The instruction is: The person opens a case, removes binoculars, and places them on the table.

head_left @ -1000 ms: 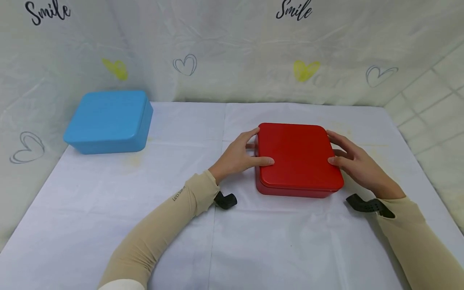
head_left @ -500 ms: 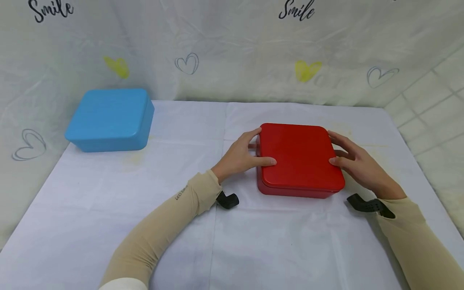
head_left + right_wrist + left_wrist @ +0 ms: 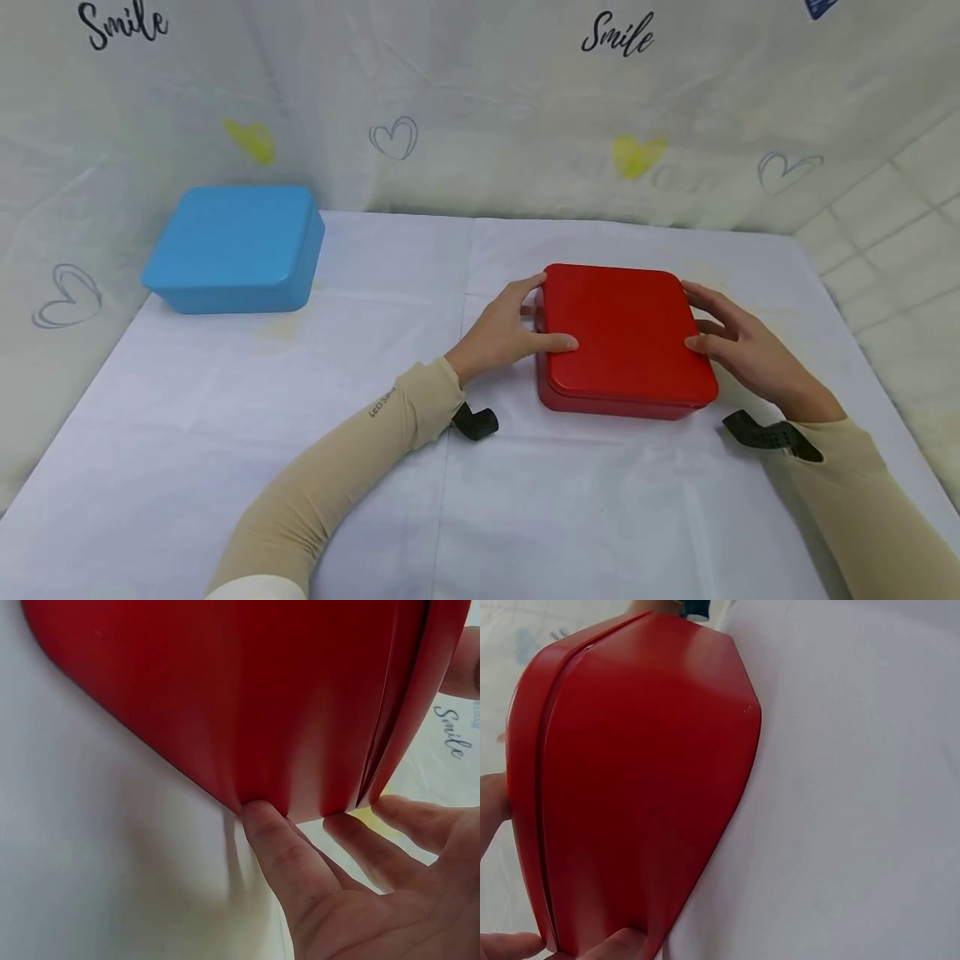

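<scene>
A red lidded box (image 3: 626, 333), rounded at its corners, sits on the white-covered table, right of the middle in the head view. My left hand (image 3: 498, 337) grips its left side, thumb on top of the lid and fingers spread along the side wall. On the opposite side my right hand (image 3: 761, 362) holds it likewise, thumb at the lid's edge. In the left wrist view a thin dark seam runs between the lid (image 3: 526, 757) and the box body. The right wrist view shows fingertips (image 3: 262, 814) against the wall at the far corner.
A blue box (image 3: 236, 246) of similar shape stands at the table's back left. Behind the table (image 3: 360, 517) hangs a pale sheet (image 3: 495, 100) printed with hearts and "Smile". Black wrist mounts stick out below both sleeves.
The head view has shifted a little, so the scene sits slightly farther right. Both hands keep the same hold on the red box, and its lid stays in place.
</scene>
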Motion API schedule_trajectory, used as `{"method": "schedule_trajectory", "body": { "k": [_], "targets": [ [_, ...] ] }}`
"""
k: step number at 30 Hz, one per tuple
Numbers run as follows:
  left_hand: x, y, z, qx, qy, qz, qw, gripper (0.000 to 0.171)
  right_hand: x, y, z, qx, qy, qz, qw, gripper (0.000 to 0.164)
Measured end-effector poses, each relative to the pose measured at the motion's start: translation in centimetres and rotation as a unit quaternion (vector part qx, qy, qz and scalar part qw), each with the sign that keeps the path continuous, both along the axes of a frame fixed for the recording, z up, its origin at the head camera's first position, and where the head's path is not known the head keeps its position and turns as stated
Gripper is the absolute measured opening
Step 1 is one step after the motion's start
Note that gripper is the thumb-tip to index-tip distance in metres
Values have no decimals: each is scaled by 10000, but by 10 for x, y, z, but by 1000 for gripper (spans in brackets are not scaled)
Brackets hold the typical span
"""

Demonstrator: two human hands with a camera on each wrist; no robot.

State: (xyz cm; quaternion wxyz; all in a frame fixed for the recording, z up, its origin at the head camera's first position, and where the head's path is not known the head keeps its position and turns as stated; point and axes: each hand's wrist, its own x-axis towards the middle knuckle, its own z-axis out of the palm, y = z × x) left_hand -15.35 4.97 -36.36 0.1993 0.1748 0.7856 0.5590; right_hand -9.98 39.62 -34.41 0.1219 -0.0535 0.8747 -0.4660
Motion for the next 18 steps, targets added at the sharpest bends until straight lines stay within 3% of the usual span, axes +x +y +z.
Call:
{"method": "schedule_trajectory", "body": {
  "k": [18],
  "targets": [
    [8, 12, 3, -143, 124, -87, 9998, 102, 10, 12, 1, 300, -24, -27, 9995, 79]
  ]
}}
